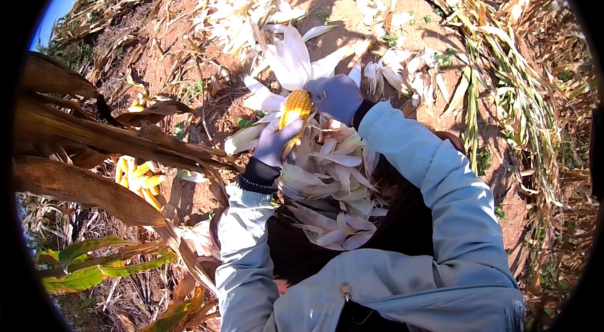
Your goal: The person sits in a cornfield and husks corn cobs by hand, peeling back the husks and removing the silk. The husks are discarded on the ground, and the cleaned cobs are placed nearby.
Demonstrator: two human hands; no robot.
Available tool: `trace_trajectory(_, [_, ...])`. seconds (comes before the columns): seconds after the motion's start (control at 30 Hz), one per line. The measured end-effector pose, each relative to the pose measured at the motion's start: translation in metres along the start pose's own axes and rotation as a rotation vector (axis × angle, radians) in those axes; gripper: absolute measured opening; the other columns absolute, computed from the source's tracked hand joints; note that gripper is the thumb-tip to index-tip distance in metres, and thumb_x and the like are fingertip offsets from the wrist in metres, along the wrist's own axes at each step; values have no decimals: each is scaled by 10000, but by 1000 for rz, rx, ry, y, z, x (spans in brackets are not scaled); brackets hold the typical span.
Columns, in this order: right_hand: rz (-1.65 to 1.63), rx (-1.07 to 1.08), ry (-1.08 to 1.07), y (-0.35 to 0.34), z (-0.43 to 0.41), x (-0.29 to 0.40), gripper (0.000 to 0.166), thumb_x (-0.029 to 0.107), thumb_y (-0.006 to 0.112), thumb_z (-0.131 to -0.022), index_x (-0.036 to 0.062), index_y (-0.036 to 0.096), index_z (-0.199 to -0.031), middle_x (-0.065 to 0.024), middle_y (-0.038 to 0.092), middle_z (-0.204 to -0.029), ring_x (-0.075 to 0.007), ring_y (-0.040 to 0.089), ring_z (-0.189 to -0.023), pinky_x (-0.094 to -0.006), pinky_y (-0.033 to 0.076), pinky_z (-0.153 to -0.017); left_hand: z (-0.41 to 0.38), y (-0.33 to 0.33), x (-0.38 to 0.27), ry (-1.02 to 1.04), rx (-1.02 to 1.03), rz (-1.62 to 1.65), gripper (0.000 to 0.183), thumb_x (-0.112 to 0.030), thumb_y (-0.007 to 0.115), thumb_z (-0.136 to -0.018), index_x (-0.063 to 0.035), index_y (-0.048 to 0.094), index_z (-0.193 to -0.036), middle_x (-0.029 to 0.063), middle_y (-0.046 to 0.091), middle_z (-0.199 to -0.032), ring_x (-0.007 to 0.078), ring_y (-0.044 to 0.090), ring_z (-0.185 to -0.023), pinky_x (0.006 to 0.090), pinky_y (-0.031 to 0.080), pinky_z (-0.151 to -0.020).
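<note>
My left hand (276,141), in a grey glove, is closed around the lower part of a yellow corn cob (296,106). At the cob's upper end my right hand (332,96), gloved too, is closed, with pale corn husk leaves (290,61) spread out just beyond it. Whether its fingers grip the husk or the base of the cob is partly hidden. Loose husks (330,176) are heaped below the hands, between the person's legs.
Bare cobs (139,178) lie in a pile at the left. Large dry corn leaves (94,134) reach in from the left edge. More stripped husks (236,2) cover the soil ahead, and cut corn stalks (509,77) lie along the right.
</note>
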State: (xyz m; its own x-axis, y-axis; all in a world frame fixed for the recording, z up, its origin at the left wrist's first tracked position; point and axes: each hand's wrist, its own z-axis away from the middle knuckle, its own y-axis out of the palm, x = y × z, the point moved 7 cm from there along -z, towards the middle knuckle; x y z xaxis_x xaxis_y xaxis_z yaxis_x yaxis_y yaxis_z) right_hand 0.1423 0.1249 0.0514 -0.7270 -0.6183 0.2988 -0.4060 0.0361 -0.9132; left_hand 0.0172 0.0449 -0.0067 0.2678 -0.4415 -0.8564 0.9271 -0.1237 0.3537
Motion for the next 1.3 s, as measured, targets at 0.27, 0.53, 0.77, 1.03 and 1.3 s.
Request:
trace_trajectory(0.27, [-927, -116, 165, -12, -6, -11, 189, 166, 585, -822, 34, 647, -943, -56, 651, -774, -98, 574, -702, -249, 462, -690, 10, 29, -2, 39, 386, 728, 499, -492, 357, -913, -32, 476, -1066, 117, 521, -736, 162, 468, -473, 262, 373, -367])
trace_trajectory(0.53, [-337, 520, 216, 60, 19, -43, 433, 366, 658, -749, 63, 613, -1054, -145, 645, -909, -277, 613, -863, -357, 454, -796, -5, 0, -22, 242, 205, 549, 573, -598, 410, -858, -77, 474, -1085, 89, 549, -655, 133, 516, -435, 230, 399, -328])
trace_trajectory(0.77, [-99, 458, 60, 52, 17, -18, 310, 384, 616, -770, 89, 626, -866, -166, 613, -773, -331, 592, -771, -416, 451, -683, 1, -15, -23, 289, -205, 107, 312, -315, 510, -902, -24, 494, -1013, 73, 572, -721, 145, 583, -540, 238, 476, -461])
trace_trajectory(1.03, [-655, -289, 108, -20, -11, -6, 394, 220, 720, -713, 3, 570, -1006, -114, 595, -917, -212, 586, -799, -315, 469, -713, -14, -17, -9, 441, -303, -50, 274, -99, 666, -796, 16, 550, -1017, 40, 608, -846, 91, 581, -701, 205, 469, -626])
trace_trajectory(1.3, [-712, -230, 122, 0, -12, 0, 161, 206, 625, -815, 60, 616, -881, -95, 539, -707, -235, 523, -635, -314, 430, -602, -25, 2, 2, 368, -116, -195, 292, -98, 630, -824, 33, 550, -1072, 45, 604, -947, 79, 553, -810, 216, 445, -725])
